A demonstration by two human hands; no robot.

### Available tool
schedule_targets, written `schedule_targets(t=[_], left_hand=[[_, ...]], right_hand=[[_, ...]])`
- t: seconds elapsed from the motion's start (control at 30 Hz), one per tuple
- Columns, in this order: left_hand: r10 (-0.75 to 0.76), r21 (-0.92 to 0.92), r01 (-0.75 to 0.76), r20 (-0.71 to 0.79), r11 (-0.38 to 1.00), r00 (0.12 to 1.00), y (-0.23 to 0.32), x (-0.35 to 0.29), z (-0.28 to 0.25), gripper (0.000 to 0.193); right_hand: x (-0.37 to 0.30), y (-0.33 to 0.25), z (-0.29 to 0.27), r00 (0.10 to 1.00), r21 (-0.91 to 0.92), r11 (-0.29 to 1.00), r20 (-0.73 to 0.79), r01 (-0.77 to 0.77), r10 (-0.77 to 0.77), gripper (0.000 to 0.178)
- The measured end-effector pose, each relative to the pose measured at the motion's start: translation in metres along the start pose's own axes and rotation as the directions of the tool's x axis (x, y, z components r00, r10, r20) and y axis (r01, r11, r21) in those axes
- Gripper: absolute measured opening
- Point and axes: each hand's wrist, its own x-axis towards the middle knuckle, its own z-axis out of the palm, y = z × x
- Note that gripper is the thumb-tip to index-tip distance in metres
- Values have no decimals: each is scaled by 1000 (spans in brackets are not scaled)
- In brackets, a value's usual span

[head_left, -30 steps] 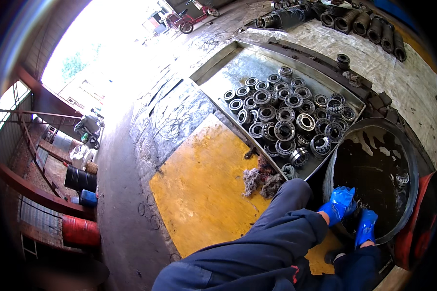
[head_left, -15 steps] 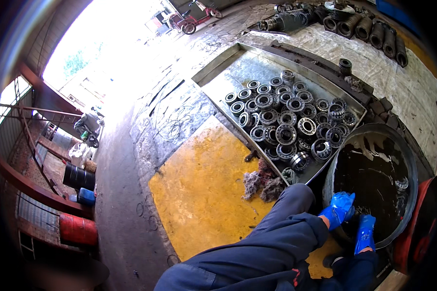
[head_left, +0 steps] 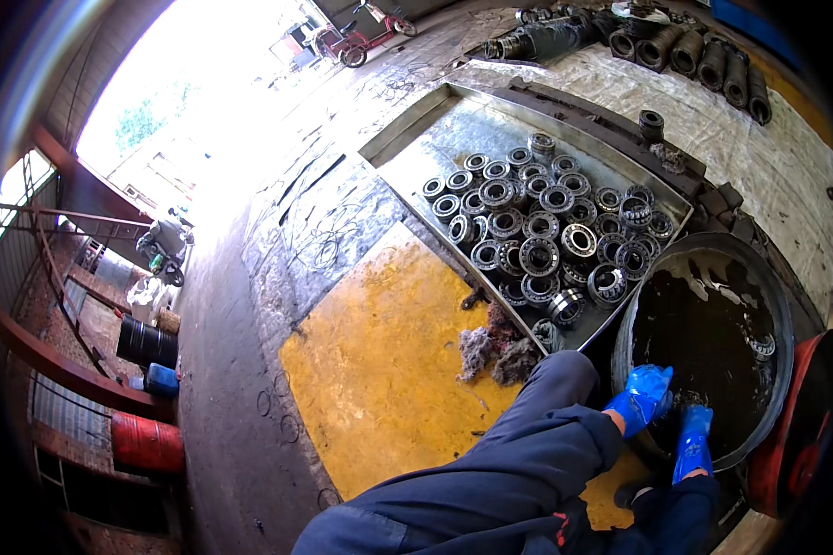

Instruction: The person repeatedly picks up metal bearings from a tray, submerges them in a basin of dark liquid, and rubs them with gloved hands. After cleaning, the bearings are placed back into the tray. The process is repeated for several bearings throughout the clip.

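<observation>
Both my hands wear blue rubber gloves and are over the near side of a round metal tub (head_left: 624,344) of dark liquid (head_left: 703,338). My left hand (head_left: 644,393) is closed, fingers curled, just inside the near left rim; what it grips is hidden. Close beside it, my right hand (head_left: 693,433) reaches down to the liquid, and its fingertips are hidden. Between the hands a bit of wet, shiny metal (head_left: 690,399) shows at the surface, too small to name. Another bearing (head_left: 762,348) lies partly sunk by the tub's right wall.
A shallow metal tray (head_left: 407,125) left of the tub holds many steel roller bearings (head_left: 539,256). Grey rags (head_left: 476,353) lie on a yellow floor plate (head_left: 379,370) by my knee. A red drum-like thing (head_left: 786,435) stands against the tub's right. Dark cylindrical parts (head_left: 657,46) line the far side.
The view has shifted slightly. My hands stay close together at the tub's near side, with only small movement, and the liquid's surface pattern differs a little.
</observation>
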Motion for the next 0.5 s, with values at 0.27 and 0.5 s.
schedule_targets(t=[0.27,0.5], left_hand=[[22,14,-21,-61,1000,998,-4,3,13,52],[18,52,-17,-23,998,1000,-6,4,15,50]], right_hand=[[-30,18,38,956,728,679,-127,-90,264,23],[-19,-6,-51,999,-54,998,35,-23,25,27]])
